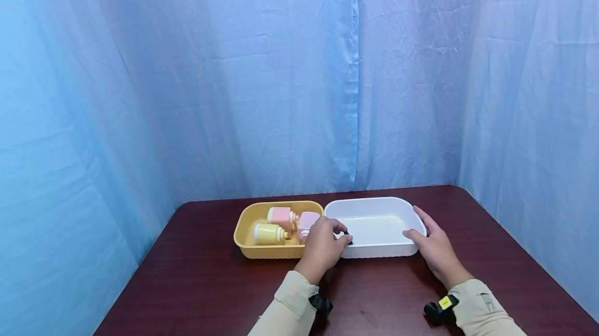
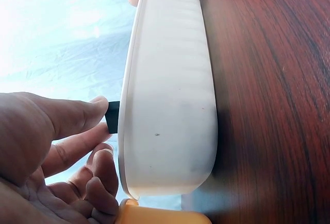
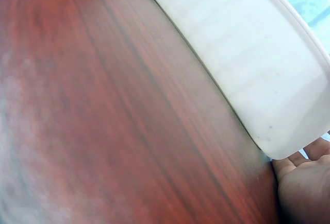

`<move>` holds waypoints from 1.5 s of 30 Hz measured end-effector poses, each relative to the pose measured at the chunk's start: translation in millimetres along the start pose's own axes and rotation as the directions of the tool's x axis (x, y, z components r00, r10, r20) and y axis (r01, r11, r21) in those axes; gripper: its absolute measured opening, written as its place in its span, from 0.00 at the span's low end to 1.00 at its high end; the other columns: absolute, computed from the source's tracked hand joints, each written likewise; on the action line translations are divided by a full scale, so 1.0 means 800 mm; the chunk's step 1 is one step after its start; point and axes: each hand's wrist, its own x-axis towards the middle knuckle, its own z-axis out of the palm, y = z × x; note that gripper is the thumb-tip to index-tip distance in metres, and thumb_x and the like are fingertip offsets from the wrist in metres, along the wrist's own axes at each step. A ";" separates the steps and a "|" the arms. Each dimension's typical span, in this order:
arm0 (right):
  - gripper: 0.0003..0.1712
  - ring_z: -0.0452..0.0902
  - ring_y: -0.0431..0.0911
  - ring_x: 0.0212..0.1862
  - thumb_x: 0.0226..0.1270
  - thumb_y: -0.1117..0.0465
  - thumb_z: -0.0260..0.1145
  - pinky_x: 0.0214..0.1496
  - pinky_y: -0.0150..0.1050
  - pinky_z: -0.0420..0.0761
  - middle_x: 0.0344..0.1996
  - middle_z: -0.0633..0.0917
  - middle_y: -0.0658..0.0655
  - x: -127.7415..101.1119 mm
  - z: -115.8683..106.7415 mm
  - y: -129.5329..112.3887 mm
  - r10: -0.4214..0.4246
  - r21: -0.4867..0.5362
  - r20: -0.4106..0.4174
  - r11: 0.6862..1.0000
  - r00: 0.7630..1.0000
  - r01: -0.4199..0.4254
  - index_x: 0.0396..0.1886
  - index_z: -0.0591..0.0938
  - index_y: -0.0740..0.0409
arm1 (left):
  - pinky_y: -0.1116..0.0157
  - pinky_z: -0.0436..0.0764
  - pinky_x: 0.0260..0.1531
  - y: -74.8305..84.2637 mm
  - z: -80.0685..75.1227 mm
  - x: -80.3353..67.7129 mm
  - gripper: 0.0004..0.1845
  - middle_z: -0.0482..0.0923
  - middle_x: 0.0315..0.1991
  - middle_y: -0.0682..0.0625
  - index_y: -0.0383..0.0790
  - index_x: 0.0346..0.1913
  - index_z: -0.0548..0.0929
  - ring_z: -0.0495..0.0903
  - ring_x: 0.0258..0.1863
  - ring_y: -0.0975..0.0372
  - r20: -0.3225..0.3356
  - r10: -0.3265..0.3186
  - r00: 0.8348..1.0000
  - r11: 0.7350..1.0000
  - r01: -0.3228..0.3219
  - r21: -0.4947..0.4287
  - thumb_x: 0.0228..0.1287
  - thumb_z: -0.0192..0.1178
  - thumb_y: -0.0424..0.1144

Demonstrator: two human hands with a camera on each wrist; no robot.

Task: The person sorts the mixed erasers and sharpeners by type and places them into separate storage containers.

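**Two tubs side by side on a dark wooden table, a hand at each end of the white one**

The yellow tub [image 1: 252, 232] sits toward the far edge of the table [image 1: 196, 284], left of the middle. Three small bottles lie on their sides in it: a pink bottle [image 1: 282, 216] at the back, a pale yellow bottle [image 1: 268, 233] in front of it, and a second pink bottle [image 1: 307, 222] against the right wall, partly hidden by the left hand. No writing can be read on any of them.

The left hand [image 1: 322, 246] is at the seam where the two tubs touch. Its thumb and forefinger pinch a small black piece [image 2: 112, 117] just at the left rim of the white tub [image 1: 374, 208]; the other fingers curl loosely beneath. What the black piece is cannot be told.

The white tub stands right of the yellow one, its short wall touching it. Nothing shows inside it apart from the black piece at its rim.

The right hand [image 1: 432, 247] rests with relaxed, fairly straight fingers against the near right corner of the white tub, thumb along the rim. Both wrists carry a black strap; the right one has a yellow tag, too small to read.

Blue curtains [image 1: 187, 91] hang around the back and sides of the table.
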 end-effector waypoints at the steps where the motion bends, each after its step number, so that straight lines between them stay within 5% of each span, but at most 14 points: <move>1: 0.48 0.54 0.58 0.80 0.76 0.54 0.63 0.76 0.59 0.64 0.84 0.53 0.58 0.000 0.000 0.000 -0.001 -0.006 -0.001 1.000 1.000 0.001 0.86 0.46 0.46 | 0.70 0.76 0.35 0.000 0.000 0.000 0.08 0.79 0.38 0.52 0.45 0.40 0.91 0.72 0.35 0.67 0.000 0.000 1.000 1.000 0.000 0.000 0.62 0.75 0.43; 45: 0.49 0.54 0.59 0.80 0.75 0.55 0.63 0.76 0.61 0.64 0.84 0.52 0.60 -0.003 0.000 -0.005 0.012 0.016 0.000 1.000 1.000 -0.012 0.86 0.47 0.47 | 0.68 0.77 0.38 0.001 -0.003 0.001 0.07 0.80 0.39 0.53 0.44 0.42 0.91 0.73 0.36 0.67 0.013 -0.010 1.000 1.000 0.010 -0.004 0.65 0.72 0.42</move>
